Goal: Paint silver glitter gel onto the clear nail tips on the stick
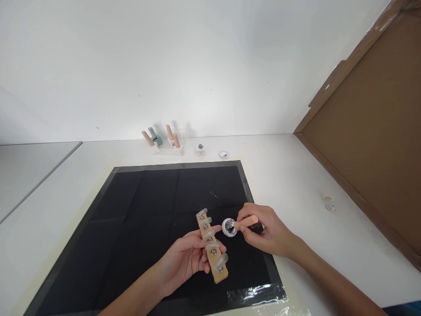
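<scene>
Nail tips (210,235) on a wooden strip (213,252) are gripped in the left hand (184,261), all looking unpainted, while a brush handle (248,220) is pinched by the right hand (265,232) over a small jar (229,227).

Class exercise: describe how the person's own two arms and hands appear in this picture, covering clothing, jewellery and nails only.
The left hand and right hand are bare, without gloves. Both forearms are uncovered to the frame edge, with no sleeves showing. No rings, watch or bracelets are visible. The fingernails look short; polish cannot be told.
</scene>
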